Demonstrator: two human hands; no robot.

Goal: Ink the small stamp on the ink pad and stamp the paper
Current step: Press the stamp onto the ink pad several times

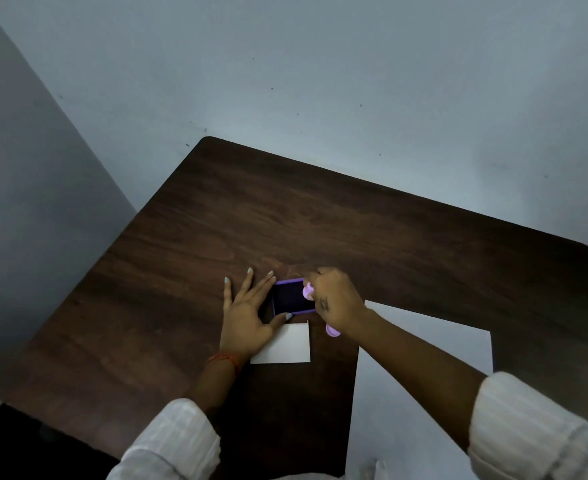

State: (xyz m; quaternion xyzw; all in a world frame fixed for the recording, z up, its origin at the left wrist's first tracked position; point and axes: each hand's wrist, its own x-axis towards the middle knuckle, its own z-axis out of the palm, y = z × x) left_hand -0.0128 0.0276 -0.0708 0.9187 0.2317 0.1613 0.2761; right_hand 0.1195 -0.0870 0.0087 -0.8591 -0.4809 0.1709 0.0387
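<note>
A purple-framed ink pad [289,296] with a dark inked face lies on the dark wooden table [354,230]. My left hand [249,315] rests flat beside its left edge, fingers spread, thumb tip touching the pad's near corner. My right hand [334,299] is closed on a small pale purple stamp [308,292], whose round end sits at the pad's right edge. A second pale purple piece [333,330] shows under that wrist. A large white paper [420,393] lies to the right, partly under my right forearm.
A small white card [285,344] lies just in front of the ink pad, partly under my left hand. Grey walls close in behind and to the left of the table. The table's far and left parts are bare wood.
</note>
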